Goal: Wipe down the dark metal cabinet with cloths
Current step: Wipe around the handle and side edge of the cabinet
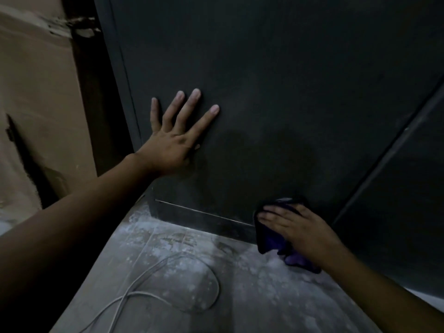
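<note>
- Head view: my left hand lies flat on the dark metal cabinet, fingers straight, spread and gripping nothing.
- My right hand presses the purple cloth low on the same panel, just above its base. The fingers lie fairly straight over the cloth, and its loose end hangs below my palm toward the floor.
- A darker patch spreads between my hands, and I judge that part wiped. The panel above looks hazier, so I take it as not yet done.
- The neighbouring panel on the right shows no such patch and probably remains too.
- The cabinet's top is cut off.
- My right hand is blurred and its thumb is hidden.
- I see only one cloth.
- A pale cable loops on the dusty floor.
</note>
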Demonstrator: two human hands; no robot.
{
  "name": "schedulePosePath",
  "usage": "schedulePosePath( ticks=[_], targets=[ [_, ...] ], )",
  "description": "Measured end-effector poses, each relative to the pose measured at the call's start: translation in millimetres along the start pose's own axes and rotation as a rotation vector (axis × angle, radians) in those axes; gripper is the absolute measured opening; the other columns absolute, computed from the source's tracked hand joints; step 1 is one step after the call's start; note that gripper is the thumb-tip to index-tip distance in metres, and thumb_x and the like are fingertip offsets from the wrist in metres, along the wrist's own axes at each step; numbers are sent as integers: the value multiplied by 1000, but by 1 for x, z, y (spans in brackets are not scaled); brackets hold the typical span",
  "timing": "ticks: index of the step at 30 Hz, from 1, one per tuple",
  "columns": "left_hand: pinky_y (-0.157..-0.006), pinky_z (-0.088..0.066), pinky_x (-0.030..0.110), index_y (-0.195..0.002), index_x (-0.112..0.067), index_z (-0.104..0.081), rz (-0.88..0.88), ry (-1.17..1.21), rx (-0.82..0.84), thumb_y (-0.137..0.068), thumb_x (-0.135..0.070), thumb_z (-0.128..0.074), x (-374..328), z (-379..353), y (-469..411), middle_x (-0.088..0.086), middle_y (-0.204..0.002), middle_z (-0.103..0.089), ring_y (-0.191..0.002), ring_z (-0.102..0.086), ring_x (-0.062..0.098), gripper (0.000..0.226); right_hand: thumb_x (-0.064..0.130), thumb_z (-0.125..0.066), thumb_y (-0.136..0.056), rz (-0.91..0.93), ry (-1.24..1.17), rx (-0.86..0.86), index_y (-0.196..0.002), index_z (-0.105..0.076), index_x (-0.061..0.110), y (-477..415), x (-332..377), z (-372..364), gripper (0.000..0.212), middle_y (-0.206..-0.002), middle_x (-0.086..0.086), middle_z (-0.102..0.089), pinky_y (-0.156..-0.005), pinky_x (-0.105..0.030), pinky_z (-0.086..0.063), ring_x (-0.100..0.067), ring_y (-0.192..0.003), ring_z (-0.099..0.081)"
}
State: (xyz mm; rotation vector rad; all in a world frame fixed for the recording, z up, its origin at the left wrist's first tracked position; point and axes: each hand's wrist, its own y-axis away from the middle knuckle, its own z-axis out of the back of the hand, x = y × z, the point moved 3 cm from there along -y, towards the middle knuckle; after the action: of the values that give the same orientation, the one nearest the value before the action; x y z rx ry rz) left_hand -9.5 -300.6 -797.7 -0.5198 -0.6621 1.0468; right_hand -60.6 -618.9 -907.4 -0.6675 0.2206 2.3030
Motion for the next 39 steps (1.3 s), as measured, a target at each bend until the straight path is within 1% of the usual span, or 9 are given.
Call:
schedulePosePath(
  ticks=[2, 8, 12, 15, 19, 23, 28, 34, 39],
  targets=[
    [-109, 6, 72, -156, -39, 13, 19, 9, 15, -95, -37, -34, -2, 2, -1, 8, -163, 11, -145, 34, 18, 77, 16, -40, -74, -147, -14, -209, -151, -37, 20, -1, -17, 32, 78, -155, 4, -43, -108, -44, -24, -13, -149, -22],
    [-109, 5, 73, -156, -39, 14, 44, 17, -6, -97, -37, -35, -8, 1, 0, 8, -162, 11, -146, 32, 18, 76, 8, -37, -79, -252, -5, -379, -154, -36, 21, -45, -11, 66, 76, -161, 6, -32, -115, -53, -17, -16, -148, -24],
    [-109, 3, 73, -156, -38, 13, 59, 27, -6, -96, -34, -39, -10, 0, -1, 12, -161, 7, -149, 13, 30, 79, 16, -27, -83, -119, 13, -233, -156, -32, 20, -76, 28, 48, 73, -163, 7, -27, -115, -48, -15, -13, -150, -19],
    [-109, 1, 73, -158, -35, 8, 60, 23, -29, -99, -35, -37, -9, -3, 1, 15, -160, 5, -148, 9, 30, 74, 31, -42, -86, -45, 31, -131, -159, -23, 20, -102, 61, 37, 76, -165, 7, -21, -116, -48, 3, -12, -152, -16],
    [-108, -1, 72, -158, -24, -8, 55, 35, -70, -102, -39, -32, -11, -8, 3, 18, -159, 0, -147, -1, 38, 63, 52, -53, -92, 34, 47, 45, -157, 10, 12, -117, 90, 12, 99, -168, 1, 6, -112, -45, 18, -16, -154, 8],
    [-110, -1, 71, -160, -24, -9, 74, 37, -83, -104, -36, -40, -10, -14, 9, 19, -162, -3, -149, 6, 31, 64, 37, -32, -102, 128, 76, 92, -159, -12, 14, -102, 98, -11, 65, -167, 0, -13, -115, -40, 10, -16, -154, -9],
    [-114, 0, 68, -159, -30, 5, 33, 55, -7, -107, -41, -35, -23, -32, 44, 15, -161, 4, -150, 3, 34, 67, 26, -28, -107, 287, 141, 394, -158, 6, 8, -44, 78, -51, 63, -166, -7, 15, -121, -41, 9, -21, -153, 15],
    [-116, 10, 65, -159, -29, 8, 117, 166, 131, -104, -33, -40, -43, -41, 59, 13, -164, 16, -147, 28, 27, 73, 27, -29, -107, 290, 173, 463, -159, 6, 13, 1, 42, -51, 64, -162, -2, 21, -120, -41, 12, -18, -152, 15],
    [-117, 7, 62, -159, -28, -3, 182, 218, 64, -108, -36, -18, -58, -47, 63, 10, -163, 9, -151, 12, 30, 54, 27, -35, -93, 224, -4, 162, -153, -38, 18, -50, 55, -35, 61, -161, 2, -30, -116, -37, -5, -14, -148, -30]
  ],
)
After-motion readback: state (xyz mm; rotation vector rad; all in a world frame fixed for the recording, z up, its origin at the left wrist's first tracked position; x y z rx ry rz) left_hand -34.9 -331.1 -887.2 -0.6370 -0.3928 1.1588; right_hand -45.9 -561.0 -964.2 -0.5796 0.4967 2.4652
